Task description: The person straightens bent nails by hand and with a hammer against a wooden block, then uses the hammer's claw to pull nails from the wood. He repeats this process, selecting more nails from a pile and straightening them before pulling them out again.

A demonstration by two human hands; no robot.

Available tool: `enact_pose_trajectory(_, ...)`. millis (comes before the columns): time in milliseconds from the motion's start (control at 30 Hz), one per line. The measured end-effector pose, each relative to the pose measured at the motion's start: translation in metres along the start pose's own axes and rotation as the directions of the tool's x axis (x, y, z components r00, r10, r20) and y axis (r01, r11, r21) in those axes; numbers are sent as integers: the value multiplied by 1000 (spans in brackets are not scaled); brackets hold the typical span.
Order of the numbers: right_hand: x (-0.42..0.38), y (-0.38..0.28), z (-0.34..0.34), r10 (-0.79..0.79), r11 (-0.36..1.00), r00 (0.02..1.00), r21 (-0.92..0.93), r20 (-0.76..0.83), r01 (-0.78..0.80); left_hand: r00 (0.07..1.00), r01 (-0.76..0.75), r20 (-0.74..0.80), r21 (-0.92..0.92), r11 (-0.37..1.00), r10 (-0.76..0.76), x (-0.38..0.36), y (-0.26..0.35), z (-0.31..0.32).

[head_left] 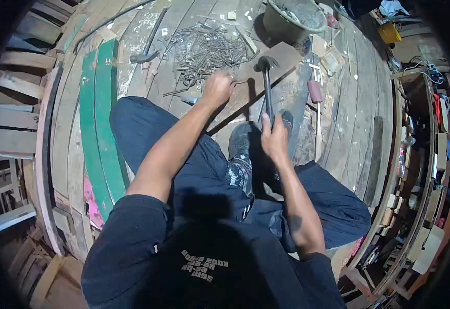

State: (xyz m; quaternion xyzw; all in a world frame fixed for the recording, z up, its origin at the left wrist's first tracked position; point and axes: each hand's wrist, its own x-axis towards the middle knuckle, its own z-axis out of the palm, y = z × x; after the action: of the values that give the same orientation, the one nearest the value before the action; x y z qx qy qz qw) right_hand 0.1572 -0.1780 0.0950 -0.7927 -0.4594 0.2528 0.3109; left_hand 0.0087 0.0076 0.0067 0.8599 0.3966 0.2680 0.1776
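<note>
Right hand [275, 138] grips the hammer [267, 82], head just right of the left hand [217, 87] pinching a nail [241, 81].

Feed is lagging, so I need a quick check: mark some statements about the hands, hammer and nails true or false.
1. The right hand grips a hammer by its handle. True.
2. The left hand is at the edge of the pile of nails. True.
3. The bucket lies between the person's legs. False: it stands beyond the nails, at the top.
4. A second hammer is held in the left hand. False: it lies on the planks.
</note>
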Motion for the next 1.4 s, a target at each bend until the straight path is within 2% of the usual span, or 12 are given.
enact_pose_trajectory(133,-1,-12,-1,-132,990,990,35,-48,134,998,-45,-37,16,999,45,-12,-4,11)
enact_pose_trajectory(300,-7,-8,12,-71,997,996,-24,59,72,990,-82,-117,-11,997,80,-4,-2,5)
enact_pose_trajectory(467,-6,-2,19,13,992,990,-123,140,4,998,43,39,-58,997,-40,-2,-5,10)
enact_pose_trajectory(500,-2,-6,15,1,992,993,-123,116,13,997,-36,-71,-30,999,33,-4,-7,12)
enact_pose_trajectory(667,-1,-20,7,-117,993,992,-16,-47,116,1000,-14,-8,-24,1000,14,-4,-3,7)
enact_pose_trajectory(800,-8,0,16,-101,993,994,-57,34,102,999,22,24,-46,999,-21,-2,-6,13)
enact_pose_trajectory(867,-5,11,25,9,969,990,-247,141,26,996,-21,-85,-89,996,14,-3,-8,17)
enact_pose_trajectory(900,-6,18,27,-8,978,994,-208,104,30,975,-96,-203,-40,995,86,-3,-8,20)
enact_pose_trajectory(1033,3,-5,10,-45,994,997,-95,55,50,1000,21,13,-60,998,-20,-10,-2,13)
enact_pose_trajectory(1200,-5,-8,12,-81,996,996,-41,-34,79,993,-29,-113,-49,998,24,-4,-6,15)
enact_pose_trajectory(1333,-4,6,24,22,973,992,-230,122,7,975,-107,-198,-44,993,96,-3,-6,16)
enact_pose_trajectory(1400,0,-2,16,-2,993,997,-120,78,12,1000,14,-17,-84,996,-16,0,-8,17)
